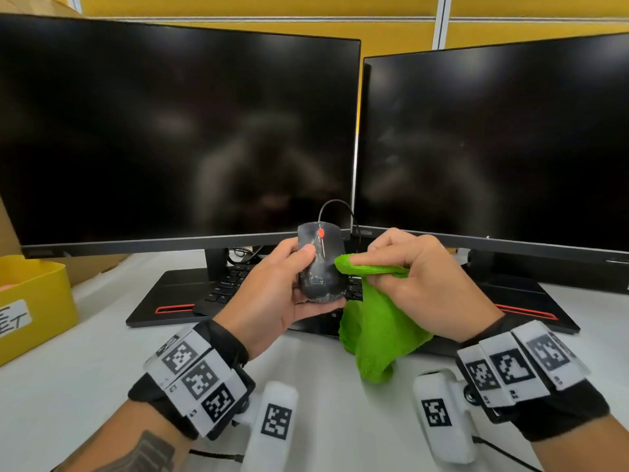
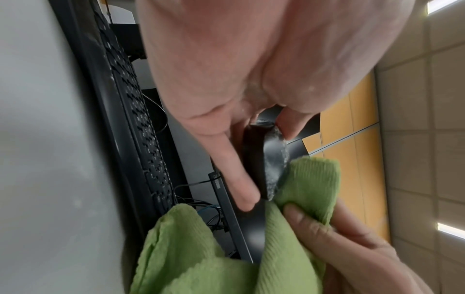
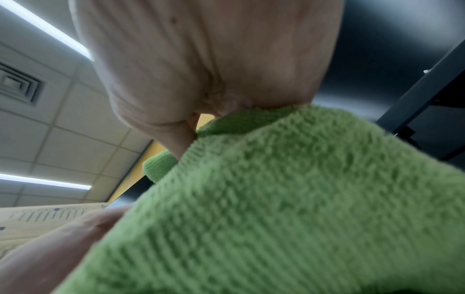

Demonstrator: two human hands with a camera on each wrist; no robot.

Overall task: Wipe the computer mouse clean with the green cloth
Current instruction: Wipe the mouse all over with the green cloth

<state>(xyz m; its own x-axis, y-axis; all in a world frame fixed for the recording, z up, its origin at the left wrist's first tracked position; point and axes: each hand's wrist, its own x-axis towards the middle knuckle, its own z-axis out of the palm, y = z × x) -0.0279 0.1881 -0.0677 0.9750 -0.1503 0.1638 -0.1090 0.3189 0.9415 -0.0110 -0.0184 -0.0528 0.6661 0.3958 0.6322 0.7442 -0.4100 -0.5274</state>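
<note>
My left hand [image 1: 289,281] holds a black wired computer mouse [image 1: 320,264] up above the desk, thumb on its top and fingers under it. The mouse has a red scroll wheel and pale dusty smears over its shell [image 2: 274,159]. My right hand [image 1: 405,267] grips a bunched green cloth [image 1: 377,332] and presses a covered fingertip against the mouse's right side. The rest of the cloth hangs below the hand. In the right wrist view the green cloth [image 3: 289,199] fills most of the picture and hides the mouse.
Two dark monitors [image 1: 177,131] [image 1: 497,148] stand close behind the hands. A black keyboard [image 1: 224,287] lies under them on the white desk [image 1: 85,386]. A yellow box [image 1: 30,301] sits at the left edge. The mouse cable [image 1: 332,204] loops up behind the mouse.
</note>
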